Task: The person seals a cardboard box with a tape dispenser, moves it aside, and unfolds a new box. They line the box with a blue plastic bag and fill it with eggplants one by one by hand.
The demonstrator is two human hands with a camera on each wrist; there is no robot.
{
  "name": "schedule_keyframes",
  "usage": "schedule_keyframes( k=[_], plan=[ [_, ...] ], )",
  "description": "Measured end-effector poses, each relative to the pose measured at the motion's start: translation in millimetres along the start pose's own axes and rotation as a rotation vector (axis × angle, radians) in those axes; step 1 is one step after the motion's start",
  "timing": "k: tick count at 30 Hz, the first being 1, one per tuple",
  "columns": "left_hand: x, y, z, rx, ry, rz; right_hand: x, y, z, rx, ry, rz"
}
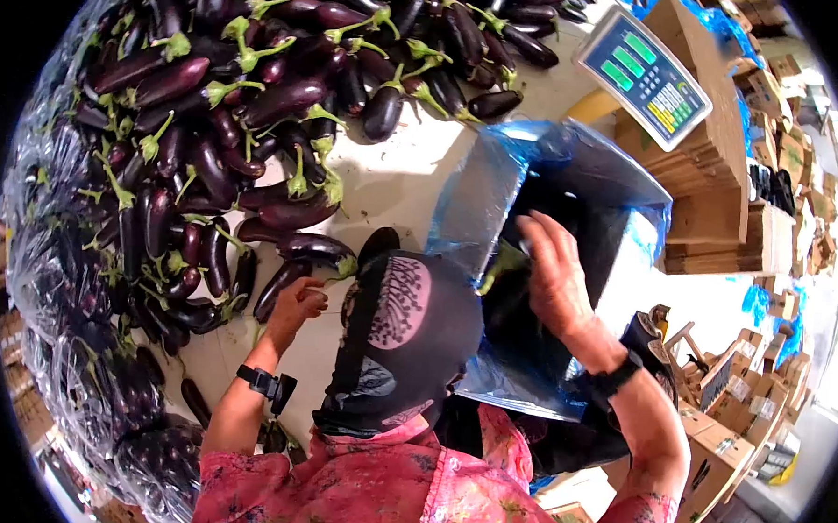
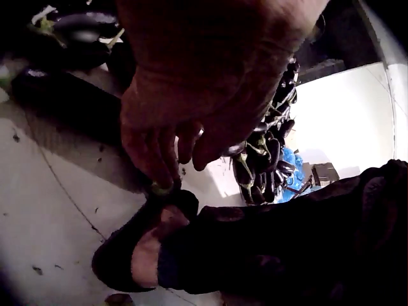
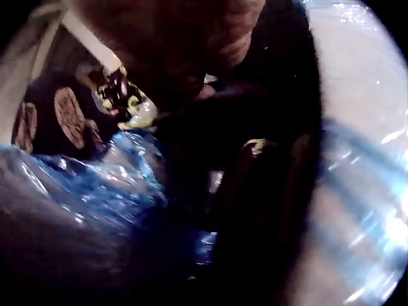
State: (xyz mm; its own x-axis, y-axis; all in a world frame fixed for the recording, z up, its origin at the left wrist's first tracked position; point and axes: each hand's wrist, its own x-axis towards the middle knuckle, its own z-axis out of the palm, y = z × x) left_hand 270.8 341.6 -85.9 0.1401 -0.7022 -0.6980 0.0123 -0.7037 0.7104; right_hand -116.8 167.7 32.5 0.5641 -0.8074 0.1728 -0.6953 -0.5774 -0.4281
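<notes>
Among the purple eggplants heaped on the floor, one eggplant (image 1: 312,247) lies by the dark shoe. Beside its green stem end the left hand (image 1: 297,303) has curled fingers; in the left wrist view the same hand (image 2: 197,95) pinches a pale green stem tip (image 2: 162,190). The right hand (image 1: 560,277) is over a blue-lined box (image 1: 463,212), fingers fairly straight and thumb hidden. Left of its fingers shows a green stem cap (image 1: 503,265). The right wrist view has the right hand (image 3: 185,44) above the dark box interior, where an eggplant's stem end (image 3: 257,145) shows.
A scale display (image 1: 644,77) stands behind the box, beside stacked flat cardboard (image 1: 694,180). Clear plastic film (image 1: 55,246) borders the heap at left. Cartons (image 1: 710,452) and a brush lie to the right. The person's patterned-covered head (image 1: 402,336) blocks part of the floor between the hands.
</notes>
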Motion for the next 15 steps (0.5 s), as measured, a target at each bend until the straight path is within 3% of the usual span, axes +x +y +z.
schedule_keyframes(
  k=[2,4,5,6,8,10,12,15],
  plan=[
    [-0.3,-15.4,-2.2,-0.057,-0.011,0.001,-24.5,26.2,17.4,0.406,-0.047,0.467],
    [4.0,-28.4,-2.5,-0.04,0.016,-0.031,-18.0,41.3,32.3,0.556,-0.022,0.85],
    [8.5,-37.0,-2.0,-0.06,0.028,-0.057,-3.3,36.0,31.6,0.34,-0.033,0.769],
    [12.7,-46.4,-3.6,-0.103,-0.002,-0.046,7.5,25.3,25.8,0.347,0.009,0.793],
    [12.3,-50.4,-0.1,-0.121,0.06,-0.017,18.6,47.5,38.4,0.329,-0.227,0.824],
    [7.1,-43.6,2.9,-0.036,0.181,0.117,16.3,65.1,65.5,0.081,-0.163,0.9],
    [-0.2,-39.1,0.4,-0.12,0.221,0.159,17.8,60.3,60.9,0.119,-0.145,0.948],
    [-2.4,-47.2,-7.8,-0.148,0.212,0.184,-0.7,71.7,67.3,0.395,0.001,0.829]
  ],
)
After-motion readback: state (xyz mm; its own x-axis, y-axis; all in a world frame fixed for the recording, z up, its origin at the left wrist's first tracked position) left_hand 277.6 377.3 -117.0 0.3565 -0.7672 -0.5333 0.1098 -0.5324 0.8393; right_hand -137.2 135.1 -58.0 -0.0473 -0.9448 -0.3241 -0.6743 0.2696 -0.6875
